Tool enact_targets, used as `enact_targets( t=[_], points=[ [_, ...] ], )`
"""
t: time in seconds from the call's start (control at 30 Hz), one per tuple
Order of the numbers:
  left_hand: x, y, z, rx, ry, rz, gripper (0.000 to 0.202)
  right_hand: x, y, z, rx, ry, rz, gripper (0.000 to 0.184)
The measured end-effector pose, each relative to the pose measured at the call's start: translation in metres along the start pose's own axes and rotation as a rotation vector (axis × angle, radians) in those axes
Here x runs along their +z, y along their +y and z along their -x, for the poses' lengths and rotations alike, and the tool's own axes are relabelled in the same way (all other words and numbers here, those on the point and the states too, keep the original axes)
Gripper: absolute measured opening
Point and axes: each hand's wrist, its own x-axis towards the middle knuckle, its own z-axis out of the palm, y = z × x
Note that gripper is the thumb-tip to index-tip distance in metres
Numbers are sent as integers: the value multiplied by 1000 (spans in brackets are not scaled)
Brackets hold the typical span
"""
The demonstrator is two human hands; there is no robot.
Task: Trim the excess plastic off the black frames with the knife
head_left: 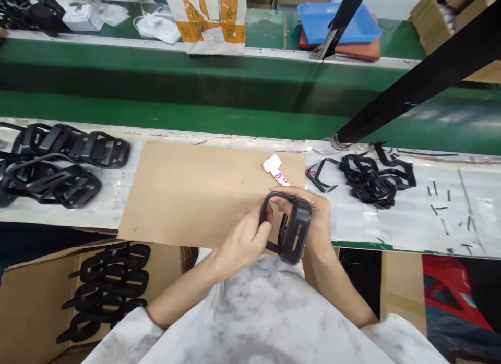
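Note:
Both my hands hold a black plastic looped frame [296, 231] in front of my chest, over the near edge of the cardboard sheet [188, 197]. It has a thick slotted base at the right and a thin curved loop at the left. My left hand [248, 233] is closed on the loop, thumb and fingers around it. My right hand [319, 218] grips the base from behind, and most of its fingers are hidden. Just beyond the hands, a white wrapped bundle with pink lettering [276, 168] lies on the cardboard.
Similar black frames [66, 163] are piled at the left, and more sit in an open carton [39, 301] below. Thin black pieces [371, 179] lie heaped at the right, near black scraps [438, 207]. A dark slanted post [410, 77] rises beyond. Across the green channel stands a blue tray [352, 25].

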Motion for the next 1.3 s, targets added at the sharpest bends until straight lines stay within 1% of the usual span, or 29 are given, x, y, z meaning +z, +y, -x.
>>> enact_targets(
  t=[0.1, 0.13, 0.2, 0.23, 0.27, 0.33, 0.37, 0.43, 0.47, 0.53, 0.6, 0.63, 0.67, 0.7, 0.77, 0.83, 0.87, 0.93, 0.97, 1.0, 1.03, 1.1, 1.17, 1.23, 1.3],
  points=[
    [-5, -3, -9, -18, -67, 209, 7, -2, -1, -10, 6, -25, 42, 21],
    [-7, -5, -11, -24, -99, 308, 12, -4, -1, -13, 19, -19, 47, 22],
    [-10, -10, -11, -30, -141, 483, 31, -7, 0, -18, 53, 21, 32, 24],
    [-11, -13, -10, -25, -130, 528, 38, -9, 1, -20, 71, 51, 15, 25],
    [-12, -16, -9, -7, -98, 533, 41, -11, 3, -21, 85, 80, -7, 26],
    [-14, -24, -5, 81, -4, 430, 39, -13, 6, -21, 97, 116, -32, 28],
    [-16, -27, -4, 154, 26, 340, 42, -14, 8, -21, 98, 124, -35, 29],
    [-19, -31, -4, 334, 46, 131, 46, -14, 12, -21, 95, 111, -38, 30],
    [-22, -32, -5, 419, 55, 25, 45, -13, 13, -22, 93, 82, -40, 31],
    [-29, -30, -9, 563, 96, -158, 35, -11, 17, -22, 91, -24, -50, 35],
    [-34, -24, -14, 644, 102, -225, 25, -10, 22, -21, 92, -156, -71, 43],
    [-36, -21, -15, 646, 71, -194, 22, -9, 25, -19, 91, -222, -89, 49],
    [-36, -18, -16, 612, 31, -118, 21, -10, 28, -17, 88, -276, -106, 55],
    [-36, -16, -16, 541, -6, -9, 21, -10, 31, -15, 82, -324, -114, 61],
    [-31, -13, -17, 324, -39, 242, 25, -13, 35, -9, 50, -385, -82, 72],
    [-24, -13, -18, 115, -18, 453, 33, -15, 36, -5, 5, -391, -10, 79],
    [-21, -14, -19, 46, -4, 531, 38, -17, 36, -3, -19, -382, 12, 84],
    [-16, -16, -23, -26, 25, 626, 43, -18, 35, -3, -77, -347, -3, 89],
    [-14, -17, -25, -44, 39, 638, 43, -17, 35, -4, -109, -323, -22, 88],
    [-12, -17, -27, -54, 51, 632, 43, -17, 35, -6, -144, -293, -27, 82],
    [-11, -17, -29, -57, 60, 619, 43, -16, 35, -8, -178, -258, -15, 73],
    [-10, -16, -32, -58, 56, 603, 46, -12, 38, -15, -242, -182, 37, 47],
    [-8, -15, -35, -71, 19, 608, 49, -7, 41, -21, -280, -122, 48, 25],
    [-5, -16, -37, -96, -26, 600, 51, -2, 42, -25, -274, -94, 34, 18],
    [-4, -18, -38, -97, -27, 562, 53, 2, 42, -27, -257, -91, 72, 19]
  ],
)
